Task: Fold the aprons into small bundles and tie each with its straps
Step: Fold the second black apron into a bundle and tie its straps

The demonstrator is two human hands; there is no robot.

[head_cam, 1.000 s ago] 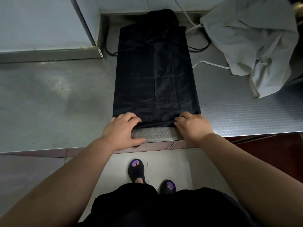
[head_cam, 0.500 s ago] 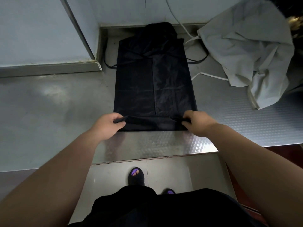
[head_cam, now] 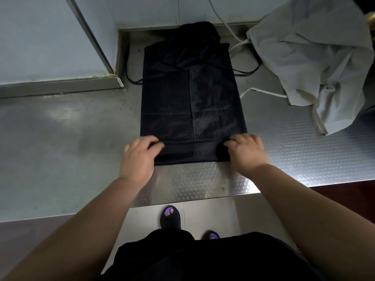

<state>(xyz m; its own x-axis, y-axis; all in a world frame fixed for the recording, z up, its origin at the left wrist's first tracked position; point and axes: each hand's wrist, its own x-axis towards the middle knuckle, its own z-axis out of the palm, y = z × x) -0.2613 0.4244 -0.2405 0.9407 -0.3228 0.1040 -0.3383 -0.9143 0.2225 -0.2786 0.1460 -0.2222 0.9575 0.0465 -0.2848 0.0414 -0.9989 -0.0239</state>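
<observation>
- Black apron (head_cam: 192, 102) lies flat on the steel table (head_cam: 71, 138), folded into a long narrow strip that runs away from the person, with its far end against the wall (head_cam: 40, 37).
- Its near end is turned over into a short band (head_cam: 192, 152) that lies across the strip's width, set back from the table's front edge.
- A seam line runs down the middle of the strip, and faint creases cross it.
- Thin black straps (head_cam: 246, 72) loop out on the table from both sides of the far half.
- The left hand (head_cam: 138, 157) rests on the band's left corner, fingers fairly straight and laid over the cloth, pressing it down. The hand is blurred.
- The right hand (head_cam: 246, 153) sits on the band's right corner, knuckles up, bent fingertips on the cloth. Whether it pinches the fold or only presses cannot be told.
- Both forearms reach in from below, bare.
- A grey apron (head_cam: 316, 57) lies crumpled at the far right of the table, well apart from the hands, near the black strip's far right side.
- Its pale strap (head_cam: 261, 91) trails toward the black apron and stops just beside it.
- A white cord (head_cam: 223, 21) comes down the wall behind the strip.
- Below the table edge, two dark sandals (head_cam: 170, 217) stand on a pale floor.
</observation>
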